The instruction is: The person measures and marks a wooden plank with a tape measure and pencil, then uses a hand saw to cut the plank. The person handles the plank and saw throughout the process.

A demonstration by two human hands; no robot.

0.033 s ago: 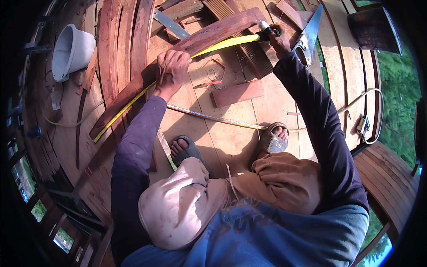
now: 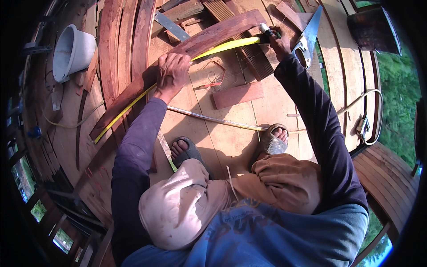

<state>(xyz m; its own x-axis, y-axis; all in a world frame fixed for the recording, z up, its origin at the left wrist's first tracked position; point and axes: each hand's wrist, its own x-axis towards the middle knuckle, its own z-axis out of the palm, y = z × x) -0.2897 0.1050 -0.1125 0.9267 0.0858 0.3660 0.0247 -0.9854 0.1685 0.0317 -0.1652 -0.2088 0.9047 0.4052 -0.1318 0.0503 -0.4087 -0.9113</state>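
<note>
A long reddish-brown board (image 2: 218, 33) lies slantwise in front of me, from left to far right. Along its near edge runs the yellow blade of a tape measure (image 2: 227, 45). My left hand (image 2: 172, 73) is closed over the board and the blade at mid-length, fingers wrapped on the wood. At the board's right end my right hand (image 2: 280, 44) grips the dark case of the tape measure, partly hidden by the fingers. A small white-tipped object (image 2: 264, 28) sticks up beside that hand; its kind is unclear. Close to the right wrist lies a handsaw (image 2: 308, 41).
Several reddish planks (image 2: 110, 49) lie at the left beside a white bucket (image 2: 73, 51). A metal strip (image 2: 171, 26) rests beyond the board. Nearer me are a short wood block (image 2: 238, 95) and a thin rod (image 2: 213, 118). A cable (image 2: 371, 91) crosses the deck at right.
</note>
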